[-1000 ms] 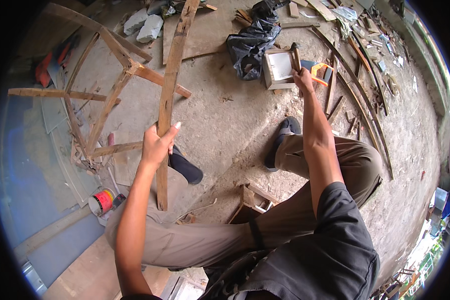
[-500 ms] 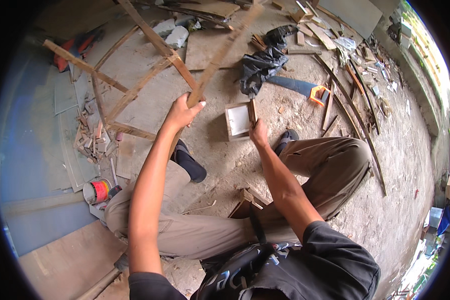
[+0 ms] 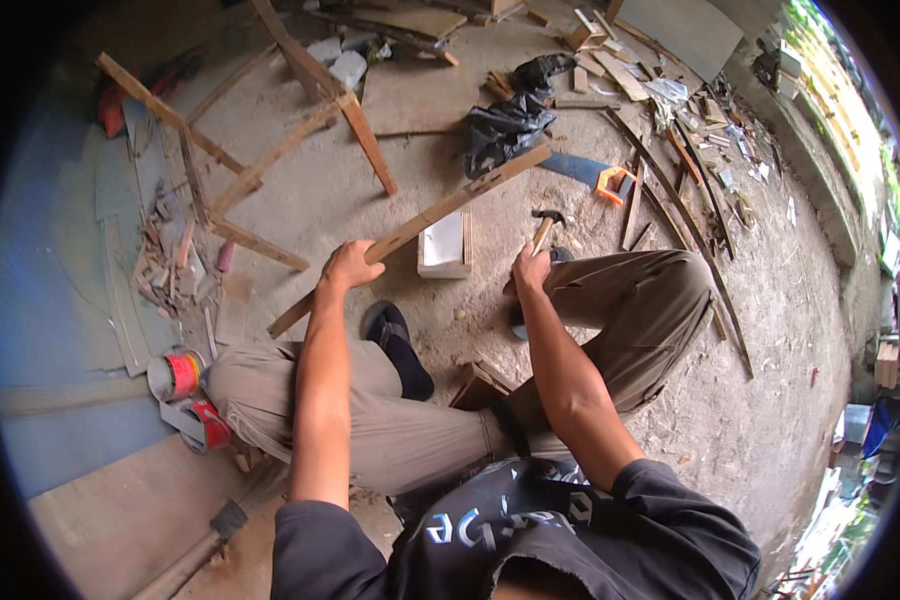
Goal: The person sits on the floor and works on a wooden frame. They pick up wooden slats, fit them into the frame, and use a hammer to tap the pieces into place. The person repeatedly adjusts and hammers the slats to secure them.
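Note:
My left hand (image 3: 348,266) is closed round a long wooden strip (image 3: 440,208) with notches cut near its far end. The strip slants up to the right, passing over a small wooden box (image 3: 444,268) with a white inside that sits on the floor. In my right hand (image 3: 531,268) is a claw hammer (image 3: 546,226), gripped by its handle, its dark head pointing away from me. Past the strip's far end lies a handsaw (image 3: 575,170) with an orange handle, beside a crumpled black plastic bag (image 3: 505,130).
A wooden frame with legs (image 3: 370,145) lies at the far left. Wood offcuts (image 3: 175,265) are heaped near the left panels. Tins (image 3: 181,374) stand by my left knee. Long curved strips (image 3: 685,235) and scraps litter the right floor.
The wooden strip has swung down from steep to a lower slant, now across the box. My right hand has shifted slightly right, and the hammer's head now shows clear of the box.

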Demonstrator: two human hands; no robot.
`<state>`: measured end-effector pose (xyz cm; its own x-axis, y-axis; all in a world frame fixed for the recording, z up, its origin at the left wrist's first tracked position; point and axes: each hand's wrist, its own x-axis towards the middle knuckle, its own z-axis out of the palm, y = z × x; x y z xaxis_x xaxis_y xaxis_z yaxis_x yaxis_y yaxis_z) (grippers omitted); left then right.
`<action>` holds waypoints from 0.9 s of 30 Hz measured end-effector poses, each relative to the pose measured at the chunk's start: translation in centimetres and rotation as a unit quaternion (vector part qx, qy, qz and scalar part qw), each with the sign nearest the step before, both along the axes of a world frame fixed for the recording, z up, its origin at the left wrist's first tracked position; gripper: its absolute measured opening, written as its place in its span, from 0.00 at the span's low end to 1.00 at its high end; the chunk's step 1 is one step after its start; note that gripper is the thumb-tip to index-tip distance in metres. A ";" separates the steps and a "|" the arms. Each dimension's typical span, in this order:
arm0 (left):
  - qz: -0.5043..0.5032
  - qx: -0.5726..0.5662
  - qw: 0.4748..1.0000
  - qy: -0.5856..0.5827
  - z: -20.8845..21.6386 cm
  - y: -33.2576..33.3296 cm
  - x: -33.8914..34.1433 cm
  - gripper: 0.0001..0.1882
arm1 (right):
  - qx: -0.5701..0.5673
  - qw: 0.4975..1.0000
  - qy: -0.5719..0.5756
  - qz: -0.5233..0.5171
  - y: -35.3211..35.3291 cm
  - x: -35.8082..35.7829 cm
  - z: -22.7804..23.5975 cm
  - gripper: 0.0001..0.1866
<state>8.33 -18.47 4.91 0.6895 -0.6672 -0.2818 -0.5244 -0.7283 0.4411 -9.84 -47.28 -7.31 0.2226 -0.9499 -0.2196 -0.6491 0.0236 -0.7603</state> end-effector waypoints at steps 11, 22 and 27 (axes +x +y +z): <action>0.020 0.214 0.976 0.038 -11.5 3.1 -2.6 0.38 | -0.043 0.994 -0.093 -0.026 1.4 0.6 1.9 0.19; 0.091 -0.030 0.993 0.066 -14.0 -3.2 -3.3 0.22 | -0.078 0.954 -0.227 0.179 5.5 -0.5 11.8 0.14; 0.177 0.080 0.979 -0.064 -16.2 2.2 -4.4 0.20 | 0.015 0.952 -0.169 0.254 6.1 -0.9 11.6 0.16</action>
